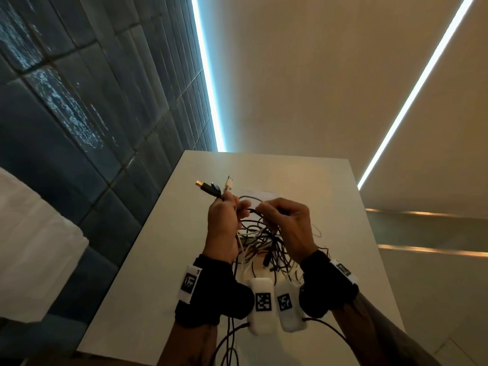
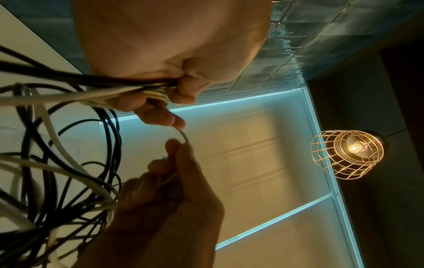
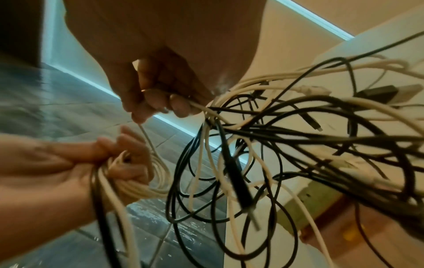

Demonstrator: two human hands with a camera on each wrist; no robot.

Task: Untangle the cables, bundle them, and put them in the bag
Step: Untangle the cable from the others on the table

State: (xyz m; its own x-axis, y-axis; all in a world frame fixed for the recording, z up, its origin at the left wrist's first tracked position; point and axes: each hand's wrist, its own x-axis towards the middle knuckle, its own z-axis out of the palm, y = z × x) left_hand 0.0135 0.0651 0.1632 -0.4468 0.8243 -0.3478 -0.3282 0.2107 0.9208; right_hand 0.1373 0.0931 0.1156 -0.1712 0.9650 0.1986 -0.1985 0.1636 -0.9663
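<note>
I see the white counter (image 1: 343, 207) under both hands, tiled wall off beyond my left hand, lit strips above. A tangled mass of cables (image 1: 264, 241), black and white mixed, hangs between and below the two hands, above the counter, loops trailing down toward the wrists.

Left hand (image 1: 224, 223): fingers curled tight round a gathered bunch of black and white cables; from the left wrist camera the strands run through the closed fist (image 2: 174, 85). Several plug ends stick up past the top of that hand: a black USB plug (image 1: 204, 186) with a metal tip and a white plug (image 1: 228, 184) just beside it.

Right hand (image 1: 286, 220): fingers curled, thumb and fingertips pinching a thin white cable (image 3: 146, 136) that runs straight across the short gap to the left hand. Right wrist view shows that same hand (image 3: 160, 87) also gripping a white strand at the edge of the tangle, more loops spilling off on its outer side. The left hand there (image 3: 96, 159) holds a small coil of white cable.

The hands are close together, not touching, the thin cable bridging them. Wire-cage lamp (image 2: 346, 154) beyond the left hand. Can't make out a bag.
</note>
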